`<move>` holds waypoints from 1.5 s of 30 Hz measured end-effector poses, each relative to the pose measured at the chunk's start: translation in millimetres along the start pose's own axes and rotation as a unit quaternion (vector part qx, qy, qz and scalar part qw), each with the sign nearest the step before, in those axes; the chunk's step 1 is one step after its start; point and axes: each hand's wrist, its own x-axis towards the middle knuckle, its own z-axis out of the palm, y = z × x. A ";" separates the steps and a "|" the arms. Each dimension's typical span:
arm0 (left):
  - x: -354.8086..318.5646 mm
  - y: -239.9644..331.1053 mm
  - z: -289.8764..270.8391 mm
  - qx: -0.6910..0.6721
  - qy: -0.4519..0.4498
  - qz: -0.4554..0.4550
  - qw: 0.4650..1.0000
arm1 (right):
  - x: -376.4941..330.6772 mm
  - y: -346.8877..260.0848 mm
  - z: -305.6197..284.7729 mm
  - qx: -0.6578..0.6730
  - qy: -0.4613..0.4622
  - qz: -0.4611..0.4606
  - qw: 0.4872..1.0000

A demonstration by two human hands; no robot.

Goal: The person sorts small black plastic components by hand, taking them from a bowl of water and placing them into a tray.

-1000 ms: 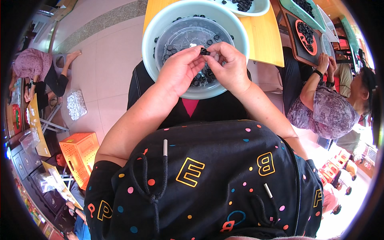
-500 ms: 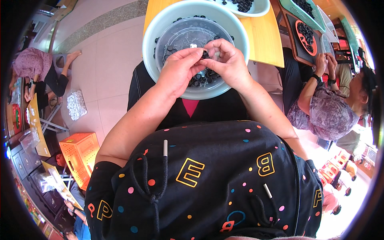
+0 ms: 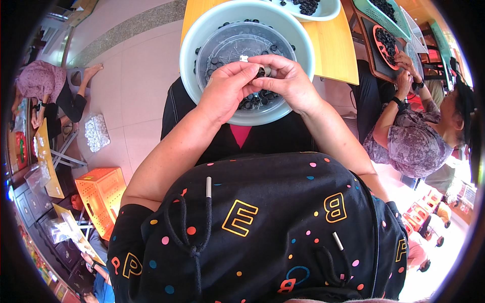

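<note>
A small round black part (image 3: pixel 260 72) sits between the fingertips of both my hands. My left hand (image 3: pixel 230 83) pinches it from the left, and my right hand (image 3: pixel 286 81) holds its other side with thumb and forefinger. Just below my hands lies a clear plastic tub (image 3: pixel 222 38) with thin pale pins and loose black caps in it. The tub rests inside a large pale blue basin (image 3: pixel 188 60), where more black caps lie around it. A small white piece (image 3: pixel 244 58) shows just beyond my left fingertips.
The basin overlaps a yellow wooden table (image 3: pixel 333 55). Another pale basin (image 3: pixel 323 15) with black parts stands at the back. On the right, a co-worker (image 3: pixel 409 136) reaches to an orange tray (image 3: pixel 386 48) of black parts. An orange crate (image 3: pixel 101 197) stands left on the floor.
My right fingers have come down slightly and closed nearer to my left fingertips around the black part. The co-worker on the right has moved a hand forward to the orange tray.
</note>
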 end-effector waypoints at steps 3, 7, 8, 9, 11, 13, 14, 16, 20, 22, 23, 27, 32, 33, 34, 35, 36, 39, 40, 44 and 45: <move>0.6 0.4 2.5 0.007 0.000 -0.005 1.000 | -1.3 -2.6 -2.0 0.015 -0.002 0.018 1.000; -1.3 1.0 3.5 0.026 -0.006 0.002 1.000 | -1.7 -2.0 -4.0 0.009 -0.002 0.025 1.000; -1.7 1.6 3.9 0.033 -0.009 0.002 0.999 | -2.0 -2.0 -3.9 0.010 0.001 0.028 1.000; -2.1 1.8 3.9 0.033 -0.009 0.002 0.999 | -2.4 -2.1 -3.9 0.011 0.003 0.031 0.999; -3.0 2.2 3.7 0.045 -0.020 0.007 0.999 | -2.5 -3.3 -6.2 -0.023 0.001 0.033 0.999; -4.7 3.7 5.6 0.052 -0.020 0.012 0.998 | -2.8 -5.3 -5.6 -0.058 0.000 0.034 0.998; -5.7 4.2 6.4 0.060 -0.019 0.017 0.998 | -3.2 -6.7 -3.8 -0.050 0.004 0.033 0.998; -7.1 3.0 6.1 0.063 -0.009 0.017 0.998 | -3.7 -7.0 -0.6 -0.043 0.009 0.030 0.999; -10.4 2.6 9.3 0.066 0.022 0.017 0.997 | -3.7 0.3 1.3 -0.122 0.028 -0.034 0.992; -13.3 1.5 12.8 0.057 0.036 0.012 0.998 | -3.8 1.9 1.4 -0.155 0.032 -0.054 0.986; -14.7 1.3 13.7 0.048 0.051 0.006 0.998 | -4.4 1.7 1.8 -0.182 0.032 -0.067 0.981; -19.6 -1.6 11.0 0.012 0.042 -0.016 0.999 | -3.2 4.0 2.4 -0.234 0.012 -0.090 0.968; -23.5 -6.6 6.9 -0.038 0.063 -0.036 0.997 | -1.3 17.4 -0.5 -0.247 0.004 -0.108 0.963; -24.2 -8.6 4.9 -0.039 0.063 -0.036 0.997 | -1.2 20.0 -1.2 -0.255 0.000 -0.112 0.961; -24.8 -10.1 3.0 -0.041 0.066 -0.039 0.996 | -1.5 20.4 -0.5 -0.255 0.000 -0.111 0.960; -25.2 -10.7 1.3 -0.043 0.068 -0.042 0.996 | -2.3 20.7 0.9 -0.274 0.001 -0.113 0.955; -25.5 -10.2 -0.6 -0.044 0.068 -0.042 0.996 | -2.7 21.2 1.5 -0.293 0.003 -0.114 0.949; -25.9 -8.7 -8.8 -0.011 0.049 -0.065 0.997 | -1.1 33.4 -5.4 -0.284 0.034 -0.109 0.952; -25.9 -10.9 -13.9 -0.002 0.050 -0.073 0.996 | -0.5 30.7 -6.8 -0.285 0.033 -0.107 0.952; -21.1 -5.2 -22.0 0.009 0.058 -0.067 0.996 | 8.1 -8.2 -9.2 -0.217 0.008 0.131 0.967; -19.5 -2.1 -20.4 0.008 0.056 -0.068 0.996 | 17.1 -13.6 -17.6 -0.218 0.026 0.124 0.968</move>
